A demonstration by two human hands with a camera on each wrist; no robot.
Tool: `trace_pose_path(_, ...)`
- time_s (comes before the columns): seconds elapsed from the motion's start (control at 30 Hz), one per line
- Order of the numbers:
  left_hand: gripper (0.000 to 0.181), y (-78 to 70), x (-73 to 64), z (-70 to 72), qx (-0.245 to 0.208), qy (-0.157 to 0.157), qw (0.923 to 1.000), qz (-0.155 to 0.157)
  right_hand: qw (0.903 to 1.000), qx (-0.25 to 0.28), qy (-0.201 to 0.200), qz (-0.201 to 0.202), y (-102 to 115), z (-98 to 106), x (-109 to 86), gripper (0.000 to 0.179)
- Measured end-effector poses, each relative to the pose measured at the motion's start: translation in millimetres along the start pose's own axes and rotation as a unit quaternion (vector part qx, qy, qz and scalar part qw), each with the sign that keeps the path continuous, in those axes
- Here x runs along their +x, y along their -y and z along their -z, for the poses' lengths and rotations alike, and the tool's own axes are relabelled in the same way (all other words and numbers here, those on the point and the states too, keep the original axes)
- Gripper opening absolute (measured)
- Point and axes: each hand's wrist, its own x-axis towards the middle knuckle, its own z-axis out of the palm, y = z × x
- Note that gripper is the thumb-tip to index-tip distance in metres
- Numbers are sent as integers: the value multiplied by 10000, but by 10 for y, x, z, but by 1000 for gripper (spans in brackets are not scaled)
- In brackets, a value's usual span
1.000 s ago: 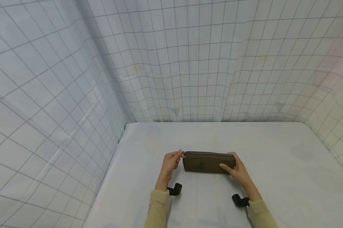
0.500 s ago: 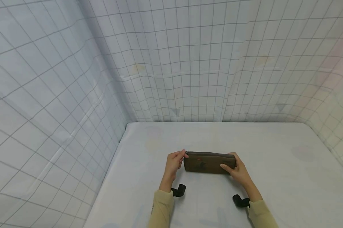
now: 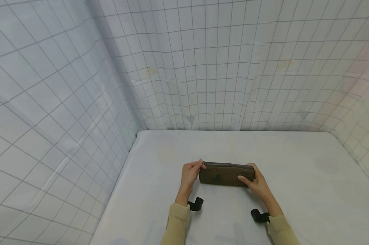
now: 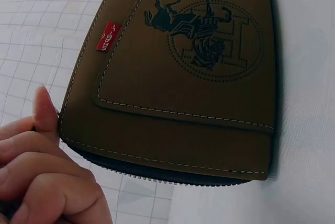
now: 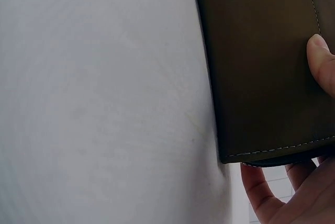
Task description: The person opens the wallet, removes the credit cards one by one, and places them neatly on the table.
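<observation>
A long brown zip-around wallet [image 3: 224,175] stands on its long edge on the white table, its zipper along the top. In the left wrist view its front shows a stamped dark horse emblem [image 4: 209,41], a small red tag [image 4: 109,36] and toothed zipper edging at the end. My left hand [image 3: 190,173] pinches the zipper pull at the upper left corner; the pull is mostly hidden by the fingers. My right hand [image 3: 256,182] grips the right end, thumb [image 5: 320,59] flat on the front face and fingers behind and round the end.
White cloth covers the table [image 3: 160,146]. Grid-patterned curtains [image 3: 203,68] hang behind it and along both sides. A black wrist camera mount [image 3: 196,204] sits on the left wrist, another mount [image 3: 259,216] on the right.
My left hand has moved a little to the right along the wallet's top edge, its wrist turning more upright. The right hand keeps its grip, and the wallet stays nearly in place.
</observation>
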Motion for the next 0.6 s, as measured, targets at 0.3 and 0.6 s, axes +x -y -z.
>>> trace_pose_path(0.3,40,157,72,-68,73,-193,9997,-125,9999,113,-35,-45,-238,-38,37,44)
trace_pose_path(0.6,38,87,-3,-148,81,-249,9995,-171,9999,100,-47,-75,-227,-34,44,43)
